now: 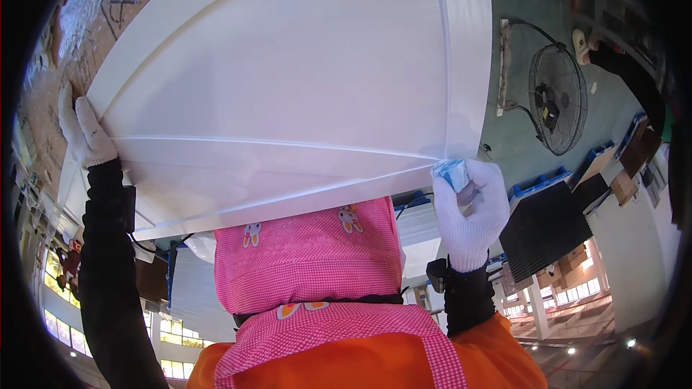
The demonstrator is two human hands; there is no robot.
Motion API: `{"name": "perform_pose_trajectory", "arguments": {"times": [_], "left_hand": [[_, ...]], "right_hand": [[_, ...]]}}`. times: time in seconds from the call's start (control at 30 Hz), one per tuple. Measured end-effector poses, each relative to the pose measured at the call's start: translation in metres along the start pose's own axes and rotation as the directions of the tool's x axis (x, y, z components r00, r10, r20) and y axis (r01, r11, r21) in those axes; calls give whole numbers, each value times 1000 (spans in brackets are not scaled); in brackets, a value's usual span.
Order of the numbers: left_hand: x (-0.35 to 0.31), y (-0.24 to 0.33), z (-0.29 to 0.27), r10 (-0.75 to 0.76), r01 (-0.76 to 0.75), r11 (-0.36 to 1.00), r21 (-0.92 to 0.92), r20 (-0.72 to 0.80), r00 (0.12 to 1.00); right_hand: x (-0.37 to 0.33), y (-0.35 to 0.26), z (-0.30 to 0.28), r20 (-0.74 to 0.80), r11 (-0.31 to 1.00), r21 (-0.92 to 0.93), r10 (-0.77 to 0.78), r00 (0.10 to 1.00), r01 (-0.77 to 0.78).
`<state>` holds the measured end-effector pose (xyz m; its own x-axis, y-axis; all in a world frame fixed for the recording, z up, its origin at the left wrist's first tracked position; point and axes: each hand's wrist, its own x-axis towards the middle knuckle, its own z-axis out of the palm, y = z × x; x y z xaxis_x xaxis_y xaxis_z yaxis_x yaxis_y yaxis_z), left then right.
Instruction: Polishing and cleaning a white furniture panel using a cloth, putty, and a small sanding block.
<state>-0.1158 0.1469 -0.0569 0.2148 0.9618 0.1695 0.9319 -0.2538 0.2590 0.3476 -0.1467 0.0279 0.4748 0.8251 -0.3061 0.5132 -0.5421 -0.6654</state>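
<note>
A large white panel (pixel 303 65) with raised or grooved frame lines lies in front of me, its near edge by my pink checked apron (pixel 310 252). My left hand (pixel 88 131), in a white glove, rests at the panel's left edge with its fingers stretched out. At the near right corner, my gloved right hand (pixel 472 212) pinches a small light blue folded pad (pixel 451 171). This pad touches the panel where its frame lines meet. Whether it is cloth or sandpaper I cannot tell.
Brown cardboard (pixel 108 43) shows beyond the panel's left side. A black floor fan (pixel 559 101) stands on the green floor to the right. Past it is another person's leg (pixel 634 75). Dark stacked boards (pixel 546 227) are at the lower right.
</note>
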Motion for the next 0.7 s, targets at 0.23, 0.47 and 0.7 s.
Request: {"name": "perform_pose_trajectory", "arguments": {"times": [0.23, 0.47, 0.7], "left_hand": [[-1, -4, 0, -1, 1, 1000, 26, -1, 1000], [0, -5, 1, 11, -10, 1000, 5, -12, 1000], [1, -7, 0, 30, -30, 999, 25, -10, 999]], "right_hand": [[-4, -2, 2, -34, 983, 153, 106, 994, -100], [-8, 3, 3, 7, 985, 122, 121, 993, -121], [-6, -5, 4, -46, 970, 211, 129, 991, -116]]}}
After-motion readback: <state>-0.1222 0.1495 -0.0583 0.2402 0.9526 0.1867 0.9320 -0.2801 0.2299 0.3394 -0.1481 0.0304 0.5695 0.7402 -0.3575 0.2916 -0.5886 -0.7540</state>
